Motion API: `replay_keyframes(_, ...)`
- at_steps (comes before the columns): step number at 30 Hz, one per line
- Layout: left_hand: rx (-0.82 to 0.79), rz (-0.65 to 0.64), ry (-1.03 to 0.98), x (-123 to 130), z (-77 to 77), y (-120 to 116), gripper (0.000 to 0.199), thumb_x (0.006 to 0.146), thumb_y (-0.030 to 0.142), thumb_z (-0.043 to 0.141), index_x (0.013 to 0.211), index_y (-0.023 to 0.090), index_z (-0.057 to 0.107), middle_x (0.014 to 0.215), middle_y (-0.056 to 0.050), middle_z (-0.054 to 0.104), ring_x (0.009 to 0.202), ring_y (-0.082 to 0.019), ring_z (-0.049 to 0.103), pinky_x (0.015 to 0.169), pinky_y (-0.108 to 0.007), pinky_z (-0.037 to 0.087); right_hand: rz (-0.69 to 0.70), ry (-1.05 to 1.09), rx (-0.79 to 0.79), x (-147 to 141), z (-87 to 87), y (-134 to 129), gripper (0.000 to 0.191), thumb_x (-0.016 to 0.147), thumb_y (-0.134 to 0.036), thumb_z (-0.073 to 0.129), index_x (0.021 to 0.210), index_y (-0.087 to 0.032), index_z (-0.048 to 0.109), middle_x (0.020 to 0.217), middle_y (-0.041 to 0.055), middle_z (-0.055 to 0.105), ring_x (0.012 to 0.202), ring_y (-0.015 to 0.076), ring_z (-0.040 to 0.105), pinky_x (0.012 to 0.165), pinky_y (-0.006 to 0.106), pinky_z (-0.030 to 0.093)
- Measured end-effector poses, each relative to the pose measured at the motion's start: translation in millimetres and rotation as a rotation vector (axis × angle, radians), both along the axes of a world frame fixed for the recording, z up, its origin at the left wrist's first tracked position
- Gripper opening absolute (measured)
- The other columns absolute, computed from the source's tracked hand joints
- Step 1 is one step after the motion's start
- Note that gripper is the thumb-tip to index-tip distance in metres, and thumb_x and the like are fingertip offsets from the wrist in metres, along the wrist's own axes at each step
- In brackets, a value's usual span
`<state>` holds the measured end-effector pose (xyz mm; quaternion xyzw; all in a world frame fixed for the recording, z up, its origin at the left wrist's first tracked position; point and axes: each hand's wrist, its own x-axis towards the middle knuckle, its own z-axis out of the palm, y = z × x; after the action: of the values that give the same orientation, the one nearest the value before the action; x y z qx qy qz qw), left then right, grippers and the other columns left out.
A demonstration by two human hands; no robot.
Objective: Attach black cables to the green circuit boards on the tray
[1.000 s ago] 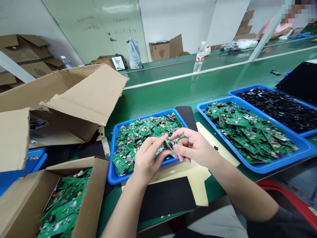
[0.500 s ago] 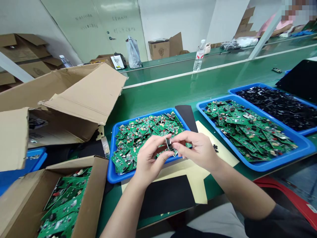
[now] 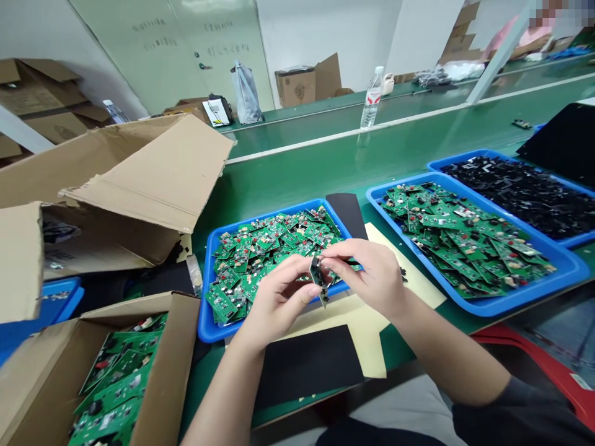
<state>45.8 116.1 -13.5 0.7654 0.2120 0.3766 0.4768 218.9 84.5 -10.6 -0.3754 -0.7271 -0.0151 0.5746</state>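
One green circuit board [image 3: 318, 276], black parts attached.

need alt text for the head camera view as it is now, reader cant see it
Two bare hands, left and right, hold a small circuit board upright over a blue tray heaped with green boards. An open cardboard box of boards sits at left; at right, another blue tray holds boards and one behind it black parts.

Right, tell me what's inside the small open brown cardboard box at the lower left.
Green circuit boards with small components lie heaped inside the brown cardboard box. Whatever is beneath the top boards is covered.
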Motion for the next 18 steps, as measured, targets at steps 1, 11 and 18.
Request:
replay_keyframes(1,-0.03,-0.022,0.02,-1.5,0.7,0.9,0.029,0.085,0.032,0.057,0.11,0.018,0.065,0.086,-0.007,0.058,0.079,-0.017,0.055,0.072,-0.029,0.049,-0.002,-0.027,0.022,1.3,-0.2,1.2,0.009,0.09,-0.014,0.054,0.084,-0.016,0.06,0.073,0.0038,0.069,0.065,0.012,0.064,0.063,0.021,0.053)
replay_keyframes(11,-0.182,-0.252,0.082,-6.2,13.0,3.7,0.031,0.084,0.043,0.055,0.095,0.018,0.071,0.083,-0.009,0.068,0.077,-0.021,0.063,0.066,-0.031,0.053,0.098,-0.147,0.042,14.2,-1.3,6.0,0.017,0.091,-0.009,0.045,0.087,-0.019,0.058,0.075,0.0033,0.066,0.071,0.0148,0.061,0.063,0.029,0.052)
replay_keyframes(18,-0.491,-0.421,0.081,-7.9,12.9,4.9,0.035,0.08,0.048,0.06,0.085,0.015,0.072,0.076,-0.011,0.067,0.064,-0.019,0.065,0.059,-0.031,0.055,0.159,-0.225,0.103,13.4,-0.2,6.0,0.017,0.092,-0.01,0.044,0.087,-0.018,0.058,0.078,0.0043,0.064,0.075,0.0148,0.06,0.071,0.032,0.054)
